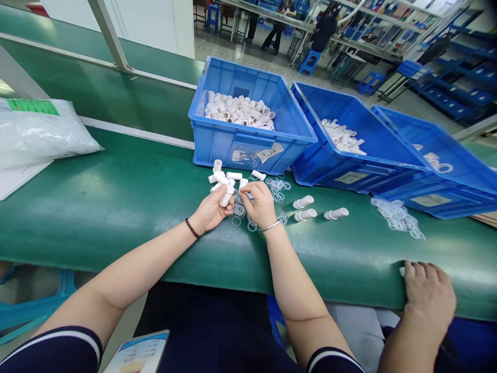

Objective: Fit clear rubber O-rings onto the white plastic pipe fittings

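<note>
My left hand (213, 209) is wrapped round a white pipe fitting (226, 197), near a small pile of similar white fittings (218, 166) on the green table. Just to its right, my right hand (259, 203) has thumb and forefinger pinched together; whatever they hold is too small to make out. Thin clear rings (276, 189) lie scattered around and under my right hand. Further right, three white fittings with collars (305, 215) stand on the table.
Three blue bins (248, 142) with white parts line the table's back. A plastic bag (46, 129) lies at left, another ring pile (399, 217) at right. Another person's hand (429, 290) rests on the front edge at right. People are in the background.
</note>
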### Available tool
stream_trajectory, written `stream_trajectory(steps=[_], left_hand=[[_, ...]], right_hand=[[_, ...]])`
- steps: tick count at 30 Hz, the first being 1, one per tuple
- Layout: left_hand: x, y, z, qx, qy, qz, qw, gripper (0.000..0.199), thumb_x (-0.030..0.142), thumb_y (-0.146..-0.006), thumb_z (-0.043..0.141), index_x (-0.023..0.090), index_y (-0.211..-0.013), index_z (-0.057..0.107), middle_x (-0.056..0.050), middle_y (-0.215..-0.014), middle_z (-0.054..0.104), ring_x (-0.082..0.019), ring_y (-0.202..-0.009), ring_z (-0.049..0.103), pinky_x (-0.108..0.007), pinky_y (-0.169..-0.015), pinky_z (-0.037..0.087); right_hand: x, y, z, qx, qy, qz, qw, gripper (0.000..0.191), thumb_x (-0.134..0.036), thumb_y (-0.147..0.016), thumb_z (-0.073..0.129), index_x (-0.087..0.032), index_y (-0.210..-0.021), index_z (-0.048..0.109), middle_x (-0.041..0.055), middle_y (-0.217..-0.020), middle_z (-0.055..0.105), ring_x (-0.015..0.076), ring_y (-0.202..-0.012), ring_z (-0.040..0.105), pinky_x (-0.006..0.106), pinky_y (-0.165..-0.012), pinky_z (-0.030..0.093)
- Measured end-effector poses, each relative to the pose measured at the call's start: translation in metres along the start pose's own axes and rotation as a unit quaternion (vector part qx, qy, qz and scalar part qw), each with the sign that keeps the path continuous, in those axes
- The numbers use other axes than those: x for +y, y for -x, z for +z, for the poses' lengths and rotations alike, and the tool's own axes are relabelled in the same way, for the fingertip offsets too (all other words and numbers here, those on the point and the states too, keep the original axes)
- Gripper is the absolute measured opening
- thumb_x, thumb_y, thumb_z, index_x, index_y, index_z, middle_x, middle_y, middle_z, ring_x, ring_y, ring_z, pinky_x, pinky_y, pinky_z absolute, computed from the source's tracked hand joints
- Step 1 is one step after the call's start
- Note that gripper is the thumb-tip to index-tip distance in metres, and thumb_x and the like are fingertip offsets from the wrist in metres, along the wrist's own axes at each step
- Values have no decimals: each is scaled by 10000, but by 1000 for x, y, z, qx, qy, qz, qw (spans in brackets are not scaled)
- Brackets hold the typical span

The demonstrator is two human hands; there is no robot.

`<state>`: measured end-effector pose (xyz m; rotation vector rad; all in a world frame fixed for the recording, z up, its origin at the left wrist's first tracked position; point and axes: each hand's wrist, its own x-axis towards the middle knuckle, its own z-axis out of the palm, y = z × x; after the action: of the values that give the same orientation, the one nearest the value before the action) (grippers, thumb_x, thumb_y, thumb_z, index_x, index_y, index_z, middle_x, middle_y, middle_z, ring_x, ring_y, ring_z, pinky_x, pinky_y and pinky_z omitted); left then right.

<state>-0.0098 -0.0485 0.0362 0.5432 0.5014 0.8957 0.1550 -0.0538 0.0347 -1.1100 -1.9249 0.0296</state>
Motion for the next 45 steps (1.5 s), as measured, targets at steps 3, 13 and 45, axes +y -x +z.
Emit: stream_trajectory(steps=[3, 13, 45], left_hand=[[0, -1, -1, 15, 6, -23, 1000, 383, 495, -905, 488, 120, -921, 559, -7, -647, 520, -77, -499, 463, -196, -480, 369], [0, 1, 0, 9, -39, -25, 999, 450, 500, -948, 374, 107, -945, 593, -20, -660, 518, -77, -513, 450, -208, -513, 389], [-6, -3, -13, 31, -427, 167, 888, 344, 326, -796, 656, 177, -1098, 589, -44, -1019, 615, -170, -904, 548, -279, -836, 421]], right_hand=[[2, 0, -2, 11, 0, 12, 1000, 56, -231, -898, 550, -226, -891, 605, 53, -895, 611, 198, -896, 574, 367, -806, 483], [76, 10, -12, 8, 89, 302, 949, 276, -302, -869, 484, -174, -1060, 636, 106, -992, 670, 237, -896, 572, 449, -890, 418], [4, -2, -21, 86, 40, 55, 994, 171, -268, -923, 459, -238, -1052, 566, 74, -933, 624, 229, -930, 538, 418, -851, 449]])
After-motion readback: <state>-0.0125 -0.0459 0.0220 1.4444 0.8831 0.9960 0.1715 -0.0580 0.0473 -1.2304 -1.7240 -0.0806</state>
